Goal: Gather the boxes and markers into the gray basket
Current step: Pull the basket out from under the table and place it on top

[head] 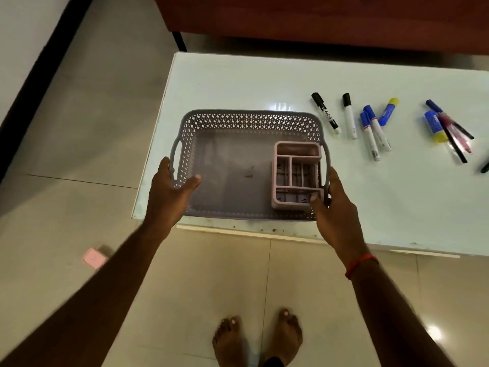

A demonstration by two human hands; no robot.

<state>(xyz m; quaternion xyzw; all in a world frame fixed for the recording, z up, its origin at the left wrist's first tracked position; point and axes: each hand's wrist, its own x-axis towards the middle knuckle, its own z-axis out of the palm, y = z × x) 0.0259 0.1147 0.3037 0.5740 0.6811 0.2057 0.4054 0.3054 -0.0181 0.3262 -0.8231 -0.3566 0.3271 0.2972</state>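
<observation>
View from above, looking down at a person's two bare arms reaching forward over a pale tiled floor. A long table with a glossy, pale blue-green top fills the upper right, and a red-brown piece of furniture stands behind it.

At the table's near left corner is the gray basket, rectangular, with lattice walls and a loop handle at each short end. Whether it rests on the tabletop or is slightly lifted cannot be told.

The left hand grips the basket's left end, thumb curled over the wall into the inside. The right hand grips the right end by the handle, thumb inside. A red band circles that wrist.

Inside the basket, against its right wall, stands a pink box divided into open compartments.

To the right of the basket, loose on the table, lie two black-capped markers, then two blue-capped markers touching side by side. Just beyond them is a blue glue stick with a yellow cap. Farther right, a second glue stick lies against a small cluster of pens.

Two bare feet show at the bottom, and a small pink object lies on the floor to the left.
</observation>
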